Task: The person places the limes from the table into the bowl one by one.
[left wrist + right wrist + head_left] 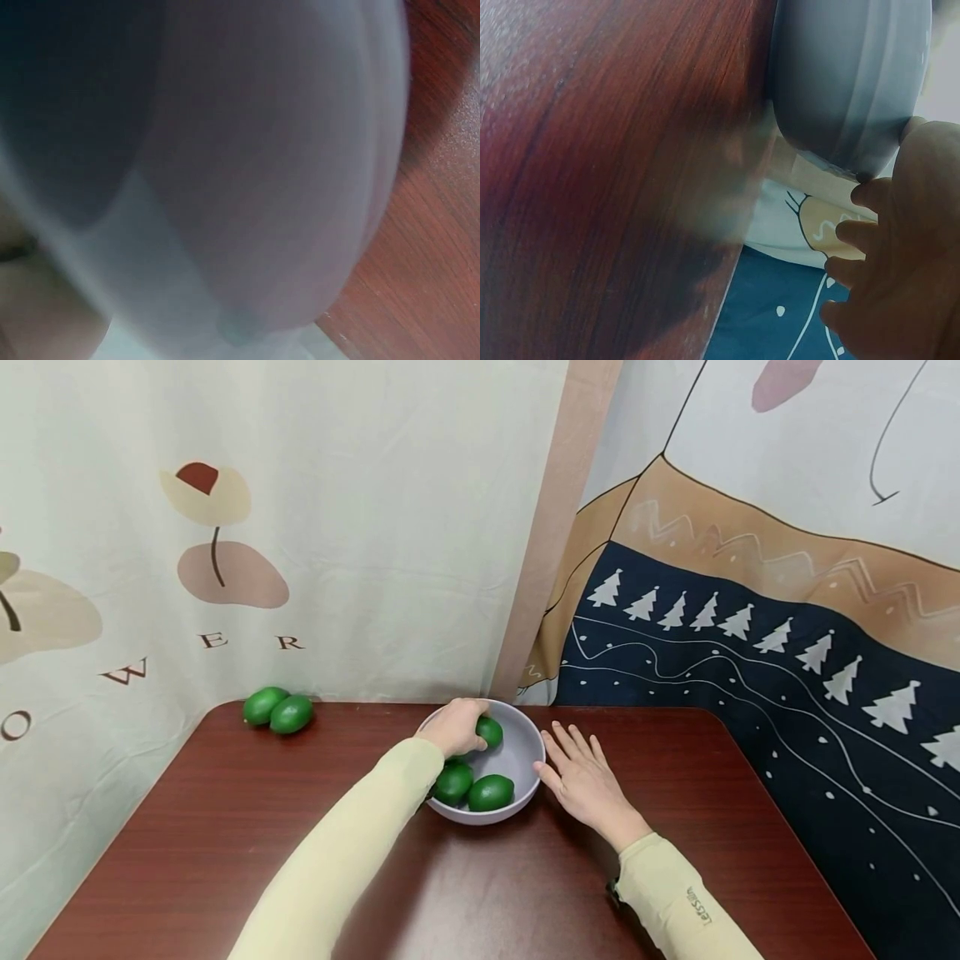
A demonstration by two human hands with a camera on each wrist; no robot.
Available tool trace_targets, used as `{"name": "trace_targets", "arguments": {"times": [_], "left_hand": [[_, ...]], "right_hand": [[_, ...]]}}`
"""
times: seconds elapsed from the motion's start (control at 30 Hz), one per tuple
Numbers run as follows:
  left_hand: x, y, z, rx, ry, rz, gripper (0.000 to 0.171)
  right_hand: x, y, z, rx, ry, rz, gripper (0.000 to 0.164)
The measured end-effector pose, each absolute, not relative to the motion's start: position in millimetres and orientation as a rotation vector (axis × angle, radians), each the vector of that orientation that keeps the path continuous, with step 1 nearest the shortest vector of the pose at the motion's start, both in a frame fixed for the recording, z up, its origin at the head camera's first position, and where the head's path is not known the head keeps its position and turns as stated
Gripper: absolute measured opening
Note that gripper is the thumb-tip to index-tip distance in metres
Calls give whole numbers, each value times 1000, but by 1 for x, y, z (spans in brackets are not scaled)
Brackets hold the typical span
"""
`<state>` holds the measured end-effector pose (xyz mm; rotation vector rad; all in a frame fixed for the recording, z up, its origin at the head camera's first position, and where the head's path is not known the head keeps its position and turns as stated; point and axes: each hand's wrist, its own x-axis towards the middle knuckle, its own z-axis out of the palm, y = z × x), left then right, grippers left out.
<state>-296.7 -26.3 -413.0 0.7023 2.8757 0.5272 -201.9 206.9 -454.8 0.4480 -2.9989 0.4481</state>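
A pale lavender bowl [517, 760] stands near the table's back edge. My left hand [453, 727] reaches over its left rim and grips a green lime [491, 732] between thumb and fingers, at the back of the bowl. Two more limes lie in the front part, a left one [453, 782] and a right one [491, 793]. In the left wrist view the bowl [270, 172] fills most of the picture, blurred. My right hand [581, 777] has its fingers spread and touches the bowl's right side; the right wrist view shows its fingertips against the bowl's wall [847, 82].
Two limes [279, 709] lie side by side at the table's back left corner. The dark red-brown wooden table [480, 893] has rounded back corners. Behind it hang a pale printed curtain [390, 527] and a dark blue cloth with white trees [675, 660].
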Motion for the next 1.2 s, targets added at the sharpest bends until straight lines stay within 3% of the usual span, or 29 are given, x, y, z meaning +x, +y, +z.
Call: {"name": "trace_targets", "arguments": {"times": [1.2], "left_hand": [[-296, -42, -394, 781, 2882, 550, 48]], "right_hand": [[-202, 206, -455, 443, -2989, 457, 65]]}}
